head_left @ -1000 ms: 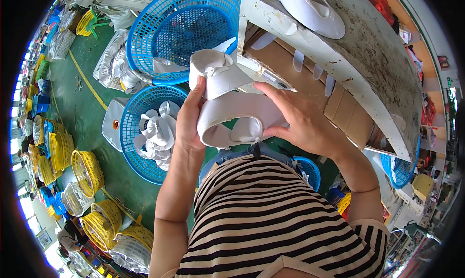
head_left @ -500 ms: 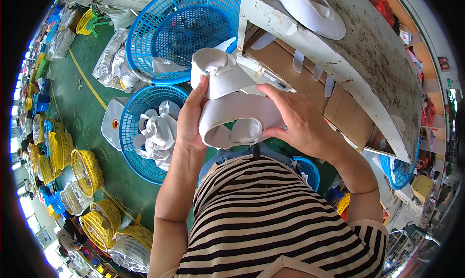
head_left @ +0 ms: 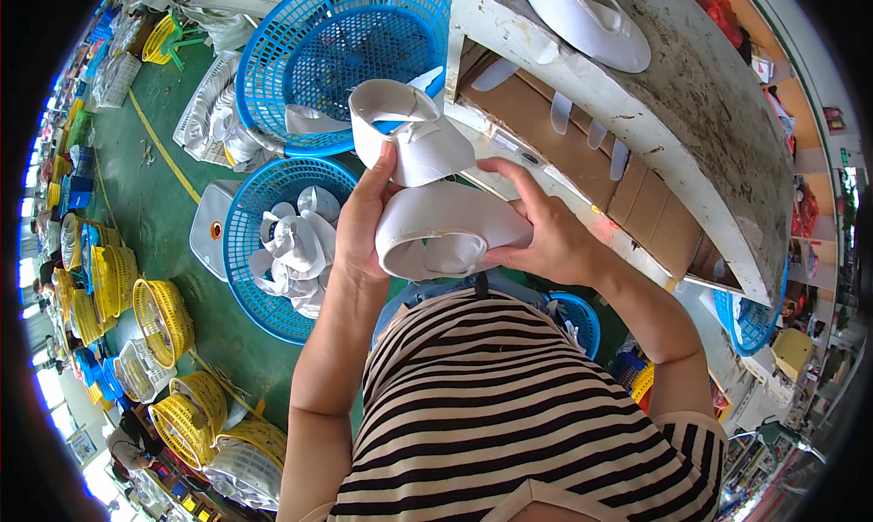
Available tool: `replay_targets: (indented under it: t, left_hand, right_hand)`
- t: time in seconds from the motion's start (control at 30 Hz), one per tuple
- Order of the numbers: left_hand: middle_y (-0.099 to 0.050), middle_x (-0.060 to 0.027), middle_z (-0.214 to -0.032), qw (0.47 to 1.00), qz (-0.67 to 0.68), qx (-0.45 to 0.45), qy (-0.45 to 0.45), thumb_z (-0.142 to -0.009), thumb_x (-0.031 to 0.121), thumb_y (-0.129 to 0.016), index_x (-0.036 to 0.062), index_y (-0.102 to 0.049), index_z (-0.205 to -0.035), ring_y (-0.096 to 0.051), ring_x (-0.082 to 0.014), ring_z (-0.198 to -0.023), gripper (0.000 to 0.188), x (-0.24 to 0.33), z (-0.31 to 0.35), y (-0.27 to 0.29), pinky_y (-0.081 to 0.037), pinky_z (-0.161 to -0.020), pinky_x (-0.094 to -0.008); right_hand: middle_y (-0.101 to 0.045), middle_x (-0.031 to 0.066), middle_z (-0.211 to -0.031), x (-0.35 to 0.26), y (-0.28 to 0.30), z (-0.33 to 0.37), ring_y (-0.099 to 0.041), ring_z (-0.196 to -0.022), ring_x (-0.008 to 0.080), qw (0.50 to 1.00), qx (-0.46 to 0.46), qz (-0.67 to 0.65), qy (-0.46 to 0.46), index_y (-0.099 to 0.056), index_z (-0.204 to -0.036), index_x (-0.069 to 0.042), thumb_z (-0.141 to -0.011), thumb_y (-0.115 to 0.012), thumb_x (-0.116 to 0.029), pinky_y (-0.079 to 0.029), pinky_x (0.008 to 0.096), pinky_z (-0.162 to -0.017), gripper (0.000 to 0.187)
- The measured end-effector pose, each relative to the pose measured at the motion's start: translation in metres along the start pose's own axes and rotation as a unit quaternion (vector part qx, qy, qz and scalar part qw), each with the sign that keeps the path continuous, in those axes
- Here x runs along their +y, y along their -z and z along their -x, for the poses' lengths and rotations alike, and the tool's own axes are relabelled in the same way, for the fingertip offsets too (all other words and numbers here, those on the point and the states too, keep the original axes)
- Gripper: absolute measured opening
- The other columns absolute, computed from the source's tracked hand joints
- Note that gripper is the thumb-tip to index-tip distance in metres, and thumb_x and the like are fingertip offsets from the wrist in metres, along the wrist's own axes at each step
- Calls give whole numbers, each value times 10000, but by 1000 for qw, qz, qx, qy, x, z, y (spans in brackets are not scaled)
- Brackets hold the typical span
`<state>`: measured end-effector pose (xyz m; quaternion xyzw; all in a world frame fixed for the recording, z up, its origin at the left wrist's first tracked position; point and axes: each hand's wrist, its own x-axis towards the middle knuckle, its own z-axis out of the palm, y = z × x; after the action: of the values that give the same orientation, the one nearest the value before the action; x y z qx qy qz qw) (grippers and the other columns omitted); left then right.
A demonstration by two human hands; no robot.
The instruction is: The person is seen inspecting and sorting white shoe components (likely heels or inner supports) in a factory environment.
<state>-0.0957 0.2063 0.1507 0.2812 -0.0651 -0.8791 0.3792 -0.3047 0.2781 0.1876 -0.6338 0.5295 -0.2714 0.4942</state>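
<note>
Holds an upper white piece (head_left: 423, 145) and a lower white piece (head_left: 446, 215) in the left hand (head_left: 362, 229); grasps the latter's right end with the right hand (head_left: 562, 238); wears a striped shirt (head_left: 500, 404); has a blue basket (head_left: 244, 215) of white pieces (head_left: 300, 245) leftward and, ahead to the right, a stained counter (head_left: 705, 126) bearing a white shoe-shaped piece (head_left: 618, 45).

Three white shoe uppers (head_left: 418, 149) (head_left: 446, 215) (head_left: 623, 47) show, two mid-frame, one upper right. Two large blue baskets (head_left: 350, 58) (head_left: 245, 235) stand left of centre
</note>
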Motion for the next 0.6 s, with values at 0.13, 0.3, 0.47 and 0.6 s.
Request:
replay_targets:
  t: [0.13,0.3,0.47,0.6]
  left_hand:
    - [-657,-136,-998,1000,-6,4,8,-965,353,-499,79,-519,-1214,-680,-246,-820,370,-4,-3,-7,-586,-677,-370]
    - [-659,-135,-1009,1000,-15,-2,0,-964,336,-506,85,-533,-1206,-679,-238,-806,349,-4,-7,-3,-583,-667,-368]
    - [-650,-158,-1025,1000,-29,4,-6,-963,332,-510,34,-515,-1220,-671,-236,-834,393,-3,-8,4,-574,-697,-359]
    - [-655,-157,-996,1000,-17,17,1,-963,334,-508,26,-521,-1206,-671,-234,-813,393,5,-11,9,-569,-708,-359]
  right_hand:
    - [-628,202,-1071,17,-15,1,-654,-910,360,999,32,5,26,-345,-1316,-77,-749,-721,-81,-508,404,-805,680]
    - [-626,200,-1066,23,-17,0,-653,-912,359,999,40,14,26,-398,-1259,-59,-755,-699,-69,-506,407,-807,588]
    - [-628,189,-1046,25,-14,1,-646,-919,335,999,22,22,11,-420,-1242,-47,-739,-765,-139,-501,393,-807,617]
    - [-630,154,-1038,34,-13,3,-633,-937,257,999,12,15,43,-433,-1258,-44,-706,-823,-226,-490,350,-822,699]
